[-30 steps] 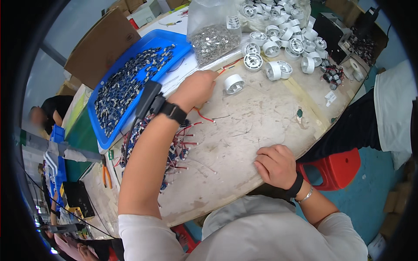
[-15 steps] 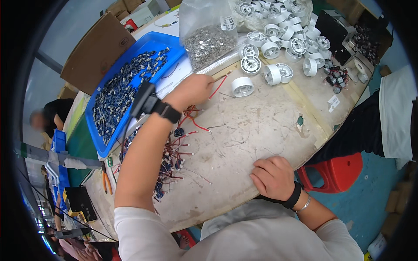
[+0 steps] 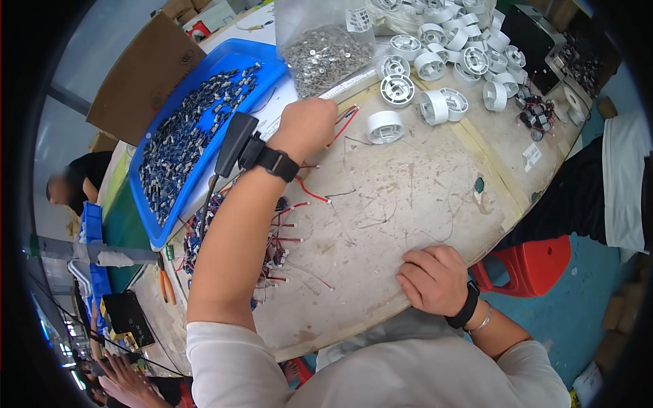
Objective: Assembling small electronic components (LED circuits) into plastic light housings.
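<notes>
My left hand (image 3: 309, 127) reaches far across the worn table (image 3: 408, 197), its fingers closed around red and black wires (image 3: 345, 119) near a white plastic spool (image 3: 385, 126). A black band with a small black device (image 3: 236, 144) sits on that wrist. My right hand (image 3: 435, 279) rests near the table's front edge with its fingers curled under; nothing shows in it. A pile of small wired parts (image 3: 272, 238) with red leads lies beside my left forearm.
A blue tray (image 3: 211, 68) of small dark parts stands at the back left. A clear bag of metal pieces (image 3: 326, 51) and several white spools (image 3: 462, 51) fill the back. A red stool (image 3: 537, 262) stands at the right. Another person (image 3: 75, 180) sits at the far left.
My left hand has reached farther back toward the white spool and the wires. My right hand stays at the front edge.
</notes>
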